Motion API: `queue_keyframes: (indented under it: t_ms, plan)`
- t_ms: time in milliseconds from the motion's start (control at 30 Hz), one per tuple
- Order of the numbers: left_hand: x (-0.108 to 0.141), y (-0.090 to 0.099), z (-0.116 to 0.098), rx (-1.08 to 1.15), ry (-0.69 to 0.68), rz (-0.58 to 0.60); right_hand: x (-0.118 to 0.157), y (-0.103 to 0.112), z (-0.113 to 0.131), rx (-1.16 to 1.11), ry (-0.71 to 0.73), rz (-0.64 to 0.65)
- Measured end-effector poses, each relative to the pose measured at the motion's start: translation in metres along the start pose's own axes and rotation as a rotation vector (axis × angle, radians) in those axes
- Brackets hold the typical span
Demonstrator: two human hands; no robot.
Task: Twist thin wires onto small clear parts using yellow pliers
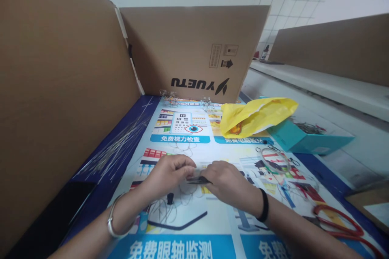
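Note:
My left hand (174, 173) is closed in a pinch above the printed sheet (194, 151), a silver bangle on its wrist. What its fingertips hold is too small to make out. My right hand (227, 178), with a black band at the wrist, is wrapped round a dark slim tool (199, 180) whose narrow end points toward my left fingertips. Its kind is not clear from here. Below the hands lie fine looped wires (164, 211), a small black piece (170, 198) and a bent dark strip (179, 225).
Straight wires (114, 145) lie at left. A yellow bag (261, 115) leans by a teal box (313, 141) of wire pieces. A wire coil (276, 161) and red-handled scissors (340, 220) are at right. Cardboard walls (188, 48) stand behind and left.

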State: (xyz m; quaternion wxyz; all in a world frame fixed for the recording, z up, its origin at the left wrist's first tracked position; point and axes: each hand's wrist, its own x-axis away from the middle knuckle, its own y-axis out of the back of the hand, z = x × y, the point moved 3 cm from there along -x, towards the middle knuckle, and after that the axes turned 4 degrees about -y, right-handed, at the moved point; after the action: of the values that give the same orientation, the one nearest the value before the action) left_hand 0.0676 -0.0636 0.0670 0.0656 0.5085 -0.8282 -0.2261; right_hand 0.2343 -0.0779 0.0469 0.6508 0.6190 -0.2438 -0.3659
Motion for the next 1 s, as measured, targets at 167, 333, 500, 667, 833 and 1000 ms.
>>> queue_keyframes:
  t_ms: [167, 333, 500, 667, 833, 1000]
  plan:
    - [-0.005, 0.001, 0.010, 0.202, 0.075, -0.033, 0.001, -0.007, -0.004, 0.080, 0.020, -0.138]
    - [-0.006, 0.000, 0.011, 0.279, 0.122, -0.050, 0.001, -0.008, -0.006, 0.082, 0.025, -0.167]
    - [-0.005, -0.002, 0.011, 0.316, 0.142, -0.066, 0.001, -0.006, -0.005, 0.062, 0.011, -0.166]
    - [-0.005, -0.002, 0.011, 0.321, 0.123, -0.041, 0.001, -0.003, -0.005, -0.033, 0.032, -0.116]
    - [-0.004, 0.003, 0.010, 0.346, 0.185, -0.010, -0.001, -0.004, -0.011, -0.118, -0.003, -0.110]
    - [-0.004, 0.007, 0.015, 0.306, 0.239, -0.025, -0.003, -0.006, -0.015, -0.090, -0.062, -0.218]
